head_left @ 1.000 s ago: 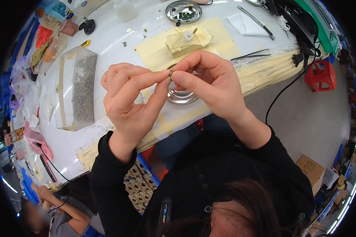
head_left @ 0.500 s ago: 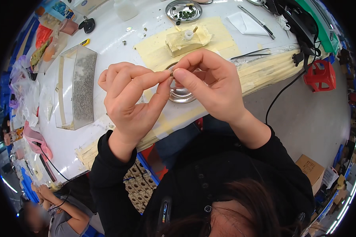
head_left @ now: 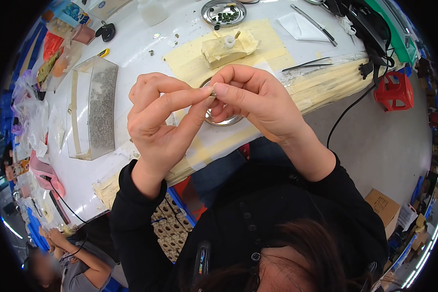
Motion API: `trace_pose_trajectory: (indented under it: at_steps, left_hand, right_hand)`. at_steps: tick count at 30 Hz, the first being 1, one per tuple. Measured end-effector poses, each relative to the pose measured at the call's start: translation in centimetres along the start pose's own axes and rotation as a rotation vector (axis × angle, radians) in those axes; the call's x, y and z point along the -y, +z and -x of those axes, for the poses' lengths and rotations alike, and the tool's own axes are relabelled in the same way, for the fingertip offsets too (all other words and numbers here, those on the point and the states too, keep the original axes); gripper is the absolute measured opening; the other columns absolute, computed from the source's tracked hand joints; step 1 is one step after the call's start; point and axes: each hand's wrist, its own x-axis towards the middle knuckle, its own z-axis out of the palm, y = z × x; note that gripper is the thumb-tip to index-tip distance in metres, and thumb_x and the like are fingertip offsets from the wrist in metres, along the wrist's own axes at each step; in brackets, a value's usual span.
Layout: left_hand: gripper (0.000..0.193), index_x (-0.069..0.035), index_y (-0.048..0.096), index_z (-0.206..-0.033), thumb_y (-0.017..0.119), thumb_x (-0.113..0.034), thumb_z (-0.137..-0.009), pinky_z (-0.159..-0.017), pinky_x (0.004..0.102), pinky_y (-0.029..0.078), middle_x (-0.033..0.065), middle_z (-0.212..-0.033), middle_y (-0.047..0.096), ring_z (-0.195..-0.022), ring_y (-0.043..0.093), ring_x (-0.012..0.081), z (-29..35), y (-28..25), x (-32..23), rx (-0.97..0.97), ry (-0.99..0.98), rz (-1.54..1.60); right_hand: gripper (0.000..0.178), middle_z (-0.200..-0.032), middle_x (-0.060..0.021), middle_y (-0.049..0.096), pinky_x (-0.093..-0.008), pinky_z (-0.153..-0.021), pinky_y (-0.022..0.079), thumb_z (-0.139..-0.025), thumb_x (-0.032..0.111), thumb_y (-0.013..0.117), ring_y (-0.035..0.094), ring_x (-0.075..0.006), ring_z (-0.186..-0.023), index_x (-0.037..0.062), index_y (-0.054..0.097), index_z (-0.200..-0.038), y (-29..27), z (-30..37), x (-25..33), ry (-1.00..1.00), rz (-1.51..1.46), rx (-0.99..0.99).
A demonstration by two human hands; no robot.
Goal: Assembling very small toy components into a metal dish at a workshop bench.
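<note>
A tiny dark piece (head_left: 212, 93) is pinched between the fingertips of both hands, too small to name. My left hand (head_left: 165, 117) grips it with thumb and index finger, its other fingers curled back. Thumb and index finger of my right hand (head_left: 258, 100) close on it from the other side, touching the left fingertips. Below the hands lies a shiny round metal dish (head_left: 224, 120), partly covered by them. Just beyond stands a block wrapped in yellowish tape (head_left: 224, 54), with a small white cup (head_left: 230, 42) and a short stick on top.
A metal plate of small dark green pieces (head_left: 210, 18) sits at the back. Tweezers (head_left: 306, 64) and a pen-like tool (head_left: 321, 29) lie right. A clear box (head_left: 82, 112) stands left. A red stool (head_left: 393, 91) is on the floor; another person (head_left: 78, 263) sits lower left.
My right hand has turned slightly, and its lower fingers are now curled in below the piece. Both hands still hold the pinch at nearly the same spot.
</note>
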Motion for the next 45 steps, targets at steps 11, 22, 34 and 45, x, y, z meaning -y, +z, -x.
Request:
trace_pose_trajectory:
  at_steps: [11,22,34,45]
  left_hand:
    - [0.023,-0.012,0.074,-0.083,0.081,-0.002,-0.063,-0.074,0.0298,0.034,-0.0017,-0.077,0.063,-0.076,0.055,0.0172,0.1,0.1,-0.3,-0.046,0.054,-0.123]
    - [0.019,-0.011,0.072,-0.08,0.079,-0.004,-0.064,-0.076,0.0299,0.033,-0.0004,-0.075,0.062,-0.076,0.056,0.0173,0.4,0.3,-0.1,-0.08,-0.034,-0.109]
    - [0.02,-0.013,0.071,-0.078,0.079,-0.005,-0.062,-0.076,0.0305,0.031,-0.0015,-0.074,0.061,-0.074,0.055,0.0161,0.2,0.2,-0.5,-0.062,0.039,-0.22]
    - [0.021,-0.014,0.071,-0.078,0.08,-0.005,-0.062,-0.075,0.0309,0.029,-0.0032,-0.073,0.06,-0.075,0.054,0.0157,0.2,0.2,-0.6,-0.042,0.088,-0.246]
  right_hand:
    - [0.019,-0.089,-0.0038,0.068,-0.0244,-0.072,0.056,-0.094,0.02,0.066,0.066,-0.009,-0.079,0.002,0.063,-0.1,0.3,0.0,0.0,-0.026,0.048,-0.024]
    - [0.015,-0.078,-0.0073,0.064,-0.0304,-0.058,0.049,-0.075,0.003,0.076,0.061,-0.0229,-0.068,0.0054,0.068,-0.088,0.6,-0.8,-0.8,-0.99,1.097,-0.258]
    - [0.011,-0.088,-0.006,0.067,-0.0238,-0.07,0.056,-0.086,0.002,0.07,0.065,-0.0091,-0.08,-0.002,0.065,-0.095,1.2,0.2,-1.3,-0.431,0.345,-0.185]
    - [0.014,-0.088,-0.0052,0.066,-0.0208,-0.067,0.054,-0.089,0.005,0.068,0.065,-0.0085,-0.081,-0.0017,0.061,-0.099,1.0,0.1,-1.3,-0.346,0.249,-0.16]
